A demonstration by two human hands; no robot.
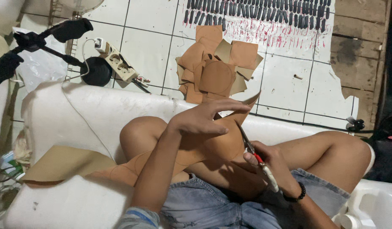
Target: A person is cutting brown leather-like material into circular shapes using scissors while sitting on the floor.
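We see dim, warm indoor light. The white tiled floor is the brightest area, evenly lit without hard glare. Below it, our legs and arms are dimmer, casting soft shadows. Right of the floor, the frame falls into near-black. Focus is fairly sharp, with slight softness toward the corners.

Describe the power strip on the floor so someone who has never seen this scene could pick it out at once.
Start at the white tiled floor beyond the person's knees, then look left of the pile of tan cut pieces. The power strip lies diagonally beside a round black base. It is the only long cream block with sockets.
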